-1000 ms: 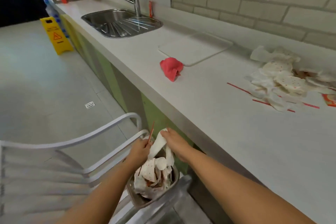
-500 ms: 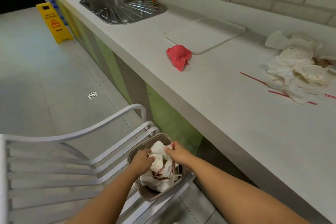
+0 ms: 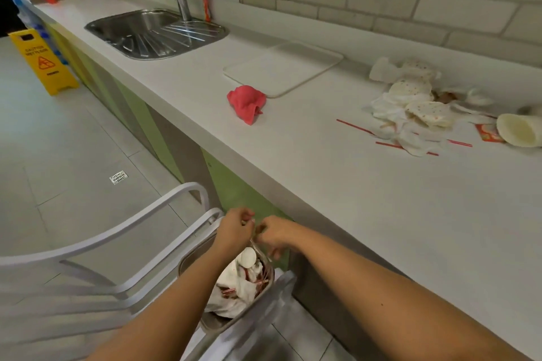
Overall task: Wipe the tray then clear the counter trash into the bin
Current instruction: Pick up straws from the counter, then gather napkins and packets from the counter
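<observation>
Grips: left grip point(image 3: 234, 231) and right grip point(image 3: 275, 236) meet just over the bin point(image 3: 182, 265), likely to drop trash; blur hides whether they pinch anything.
Bin: on a chair point(image 3: 187, 187) beside the desk point(image 3: 322, 170), so carrying is short.
Cloth: the red cloth point(image 3: 246, 102) lies by the tray point(image 3: 281, 70); wiping looks done.
Trash: a pile point(image 3: 410, 105) waits far right.

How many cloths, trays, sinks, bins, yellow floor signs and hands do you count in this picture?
Red cloth: 1
Tray: 1
Sink: 1
Bin: 1
Yellow floor sign: 1
Hands: 2, left hand and right hand
Total: 7
</observation>
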Available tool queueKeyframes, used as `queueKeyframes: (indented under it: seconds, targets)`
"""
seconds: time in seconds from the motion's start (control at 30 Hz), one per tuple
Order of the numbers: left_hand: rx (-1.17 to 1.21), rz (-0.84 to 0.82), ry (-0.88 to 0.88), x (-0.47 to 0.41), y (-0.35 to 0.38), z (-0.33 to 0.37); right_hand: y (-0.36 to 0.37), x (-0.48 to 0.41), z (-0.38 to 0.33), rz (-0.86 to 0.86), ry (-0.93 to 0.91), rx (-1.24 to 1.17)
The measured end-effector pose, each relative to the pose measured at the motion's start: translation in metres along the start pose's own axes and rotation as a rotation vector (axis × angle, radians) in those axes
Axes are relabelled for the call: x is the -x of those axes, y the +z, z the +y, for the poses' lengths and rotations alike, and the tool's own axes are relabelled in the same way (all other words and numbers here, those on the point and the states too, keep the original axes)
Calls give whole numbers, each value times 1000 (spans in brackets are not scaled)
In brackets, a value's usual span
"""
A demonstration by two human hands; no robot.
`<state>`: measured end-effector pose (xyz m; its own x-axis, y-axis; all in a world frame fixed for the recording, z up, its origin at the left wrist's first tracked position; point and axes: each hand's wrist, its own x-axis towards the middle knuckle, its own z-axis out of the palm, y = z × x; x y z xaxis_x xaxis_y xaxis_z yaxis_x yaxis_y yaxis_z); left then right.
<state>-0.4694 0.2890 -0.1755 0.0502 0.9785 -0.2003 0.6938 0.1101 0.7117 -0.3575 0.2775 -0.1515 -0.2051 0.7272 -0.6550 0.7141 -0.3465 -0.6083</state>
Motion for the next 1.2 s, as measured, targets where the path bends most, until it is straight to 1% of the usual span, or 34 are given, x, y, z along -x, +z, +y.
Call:
queueKeyframes:
  seconds: [0.07,0.13,0.3,0.4,0.5,0.63,0.87,1.03,1.2]
  targets:
    - [24,43,54,-1,2,21,-11,12,-2,2,-8,-17]
    - [59,89,107,0,1,44,-26,26,-2,44,-24,-15]
    - [178,141,284,9,12,108,-76,81,11,263,-93,-24]
    - [208,159,334,15,30,147,-101,111,32,387,-90,-3]
    - [256,77,397,30,57,190,-124,139,65,502,-51,4]
    - [305,-49,465,54,99,239,-146,175,113,582,17,-51]
    - [284,-206,580,93,176,304,-179,236,207,741,134,-70]
    - [245,-292,624,122,224,336,-200,277,286,896,284,-74]
    - [225,-371,624,144,264,359,-218,312,355,1038,469,25]
